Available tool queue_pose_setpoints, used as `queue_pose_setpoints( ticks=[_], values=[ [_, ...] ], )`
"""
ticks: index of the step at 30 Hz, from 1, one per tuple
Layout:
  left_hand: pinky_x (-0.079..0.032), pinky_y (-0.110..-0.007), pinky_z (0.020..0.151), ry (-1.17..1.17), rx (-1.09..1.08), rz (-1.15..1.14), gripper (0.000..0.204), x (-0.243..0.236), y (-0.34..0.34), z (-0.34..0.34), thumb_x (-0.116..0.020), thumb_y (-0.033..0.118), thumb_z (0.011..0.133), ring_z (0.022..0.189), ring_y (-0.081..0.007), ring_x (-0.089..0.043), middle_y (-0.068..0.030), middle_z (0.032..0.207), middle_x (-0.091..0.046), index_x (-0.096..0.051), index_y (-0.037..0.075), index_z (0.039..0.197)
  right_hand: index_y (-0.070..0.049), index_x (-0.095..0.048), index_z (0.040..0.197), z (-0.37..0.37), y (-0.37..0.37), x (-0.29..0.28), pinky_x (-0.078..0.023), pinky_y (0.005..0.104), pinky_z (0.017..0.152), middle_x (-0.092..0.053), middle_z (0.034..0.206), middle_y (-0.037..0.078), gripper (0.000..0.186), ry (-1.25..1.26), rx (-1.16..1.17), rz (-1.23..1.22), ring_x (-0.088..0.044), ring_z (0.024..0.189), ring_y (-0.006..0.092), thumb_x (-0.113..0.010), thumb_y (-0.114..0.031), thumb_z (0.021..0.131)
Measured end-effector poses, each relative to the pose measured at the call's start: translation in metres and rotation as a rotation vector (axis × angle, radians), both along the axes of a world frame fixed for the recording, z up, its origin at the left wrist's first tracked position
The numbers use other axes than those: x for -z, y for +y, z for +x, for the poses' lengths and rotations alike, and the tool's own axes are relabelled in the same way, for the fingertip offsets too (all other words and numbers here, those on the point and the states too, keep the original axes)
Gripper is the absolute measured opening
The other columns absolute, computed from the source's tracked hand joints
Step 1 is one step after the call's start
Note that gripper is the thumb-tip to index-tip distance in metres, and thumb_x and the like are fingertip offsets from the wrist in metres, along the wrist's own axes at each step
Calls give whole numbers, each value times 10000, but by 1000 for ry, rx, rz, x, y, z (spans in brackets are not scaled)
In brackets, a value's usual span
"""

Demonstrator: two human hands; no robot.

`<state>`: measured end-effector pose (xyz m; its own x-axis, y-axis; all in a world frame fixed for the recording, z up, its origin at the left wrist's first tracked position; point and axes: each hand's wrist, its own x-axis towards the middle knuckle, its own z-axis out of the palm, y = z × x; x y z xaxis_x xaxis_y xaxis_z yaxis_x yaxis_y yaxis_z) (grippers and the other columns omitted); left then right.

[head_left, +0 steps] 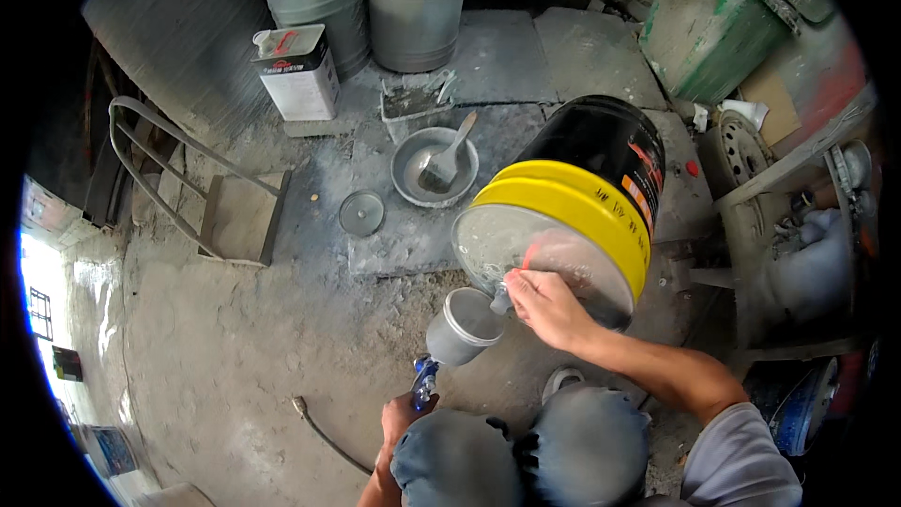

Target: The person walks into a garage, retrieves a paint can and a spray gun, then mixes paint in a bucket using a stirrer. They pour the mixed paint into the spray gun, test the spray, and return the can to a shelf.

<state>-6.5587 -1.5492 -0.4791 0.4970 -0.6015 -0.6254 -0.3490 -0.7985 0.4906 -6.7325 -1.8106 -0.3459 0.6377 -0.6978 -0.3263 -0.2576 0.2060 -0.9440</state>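
My left hand (402, 416) is closed round the handle of a blue spray gun (425, 379). On top of the gun sits a grey paint cup (456, 342), open at its mouth and tilted a little. Right above that mouth is a small metal tap (501, 299), fixed at the lower edge of a drum's flat end. My right hand (552, 308) pinches this tap with thumb and fingers. The black drum (587, 136) has a yellow band (570, 190) and lies on its side, its grey end facing me. Whether liquid is flowing cannot be made out.
Beyond the cup, a bowl (405, 169) holds a paint brush (449, 155), with a round lid (361, 213) beside it. A rectangular can (298, 75) and metal drums (418, 9) stand behind. A hand cart (239, 216) is left, a shelf (788, 253) right, a hose (328, 437) below.
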Motion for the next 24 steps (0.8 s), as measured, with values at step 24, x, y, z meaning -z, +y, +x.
queue_pose_setpoints(
  ticks=[24],
  values=[
    [-497,-463,665,10,27,63,464,12,20,-9,-750,465,739,728,-402,-651,-227,741,-659,-687,9,796,23,-514,792,29,41,65,-426,364,621,-537,671,129,378,87,17,-205,-528,627,241,-447,-264,1029]
  ],
)
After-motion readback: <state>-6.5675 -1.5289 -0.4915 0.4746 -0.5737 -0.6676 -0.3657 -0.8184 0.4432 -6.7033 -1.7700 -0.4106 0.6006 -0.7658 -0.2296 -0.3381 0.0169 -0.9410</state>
